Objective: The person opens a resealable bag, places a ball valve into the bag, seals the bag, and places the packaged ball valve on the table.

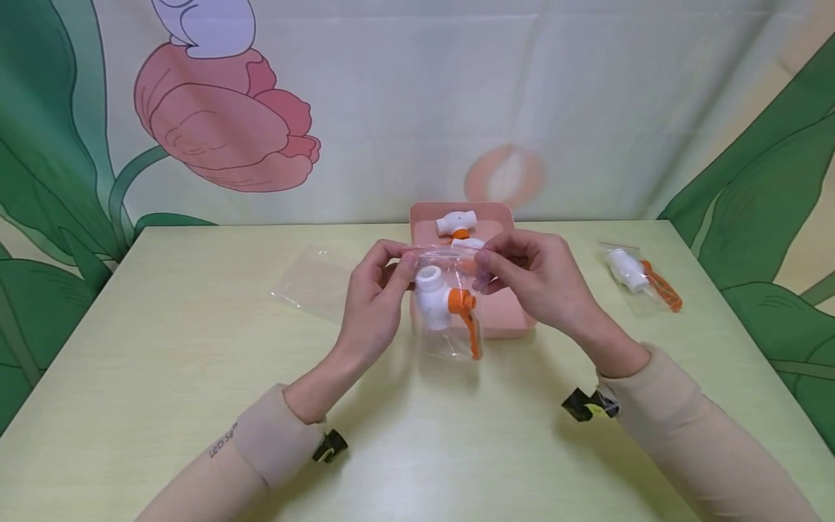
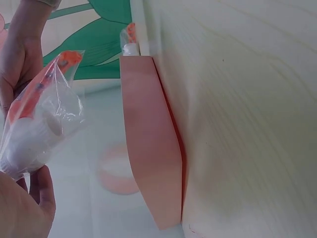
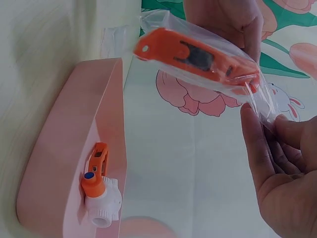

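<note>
Between both hands hangs a clear plastic bag [image 1: 450,348] with a white ball valve [image 1: 432,301] inside, its orange handle [image 1: 471,326] pointing down. My left hand [image 1: 375,297] pinches the bag's top left edge between thumb and fingers. At the top right edge, my right hand [image 1: 538,279] grips the plastic with curled fingers. In the right wrist view the orange handle [image 3: 198,57] shows through the film. The left wrist view shows the white valve body [image 2: 29,141] near my left fingers. Whether the bag's mouth is parted, I cannot tell.
Behind the hands stands a pink tray [image 1: 522,322] holding white valves [image 1: 457,222] with orange handles. A flat clear bag [image 1: 313,283] lies left of it. Another bagged valve [image 1: 628,270] lies on the right side of the table [image 1: 196,348]. A printed curtain [image 1: 391,109] hangs behind.
</note>
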`<state>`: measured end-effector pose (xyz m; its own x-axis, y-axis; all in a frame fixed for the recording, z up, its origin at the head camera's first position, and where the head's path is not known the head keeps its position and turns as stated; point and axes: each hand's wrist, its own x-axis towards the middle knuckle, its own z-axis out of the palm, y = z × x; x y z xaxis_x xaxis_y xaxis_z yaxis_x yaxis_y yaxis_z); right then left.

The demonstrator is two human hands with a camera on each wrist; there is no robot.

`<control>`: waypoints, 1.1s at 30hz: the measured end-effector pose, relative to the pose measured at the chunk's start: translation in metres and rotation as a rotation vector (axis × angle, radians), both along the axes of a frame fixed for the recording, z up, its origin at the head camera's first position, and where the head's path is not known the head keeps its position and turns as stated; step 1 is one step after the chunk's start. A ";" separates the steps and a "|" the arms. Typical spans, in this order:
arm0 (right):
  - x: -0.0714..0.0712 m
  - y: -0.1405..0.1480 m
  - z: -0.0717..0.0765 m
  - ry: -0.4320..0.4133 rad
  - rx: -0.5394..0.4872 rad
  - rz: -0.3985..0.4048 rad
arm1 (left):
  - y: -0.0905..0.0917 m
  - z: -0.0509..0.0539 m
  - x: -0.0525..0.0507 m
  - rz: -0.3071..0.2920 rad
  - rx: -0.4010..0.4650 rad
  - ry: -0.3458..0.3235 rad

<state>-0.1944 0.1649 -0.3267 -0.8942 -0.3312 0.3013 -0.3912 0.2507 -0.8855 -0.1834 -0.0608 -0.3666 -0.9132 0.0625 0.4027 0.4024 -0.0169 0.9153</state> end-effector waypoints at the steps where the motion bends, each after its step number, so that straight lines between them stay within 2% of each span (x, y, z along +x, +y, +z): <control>1: 0.001 0.000 0.000 0.006 -0.004 0.001 | 0.000 0.000 0.000 -0.005 0.001 -0.005; 10: 0.000 -0.002 0.001 0.015 0.006 0.004 | 0.003 -0.002 -0.001 -0.047 -0.017 -0.021; 15: 0.000 -0.001 0.002 0.015 0.010 0.007 | 0.004 -0.001 -0.001 -0.024 -0.056 -0.004; 20: -0.001 0.001 0.002 -0.007 -0.011 0.018 | 0.005 0.001 -0.002 -0.012 -0.045 -0.005; 27: -0.001 0.001 0.002 -0.026 0.035 -0.005 | 0.003 0.005 -0.002 -0.003 -0.051 -0.043; 33: -0.001 0.003 0.001 -0.040 0.027 0.019 | 0.003 0.006 -0.002 -0.004 -0.026 -0.030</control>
<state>-0.1957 0.1676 -0.3257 -0.8987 -0.3560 0.2560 -0.3604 0.2671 -0.8937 -0.1857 -0.0582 -0.3610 -0.9245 0.0766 0.3733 0.3748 0.0057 0.9271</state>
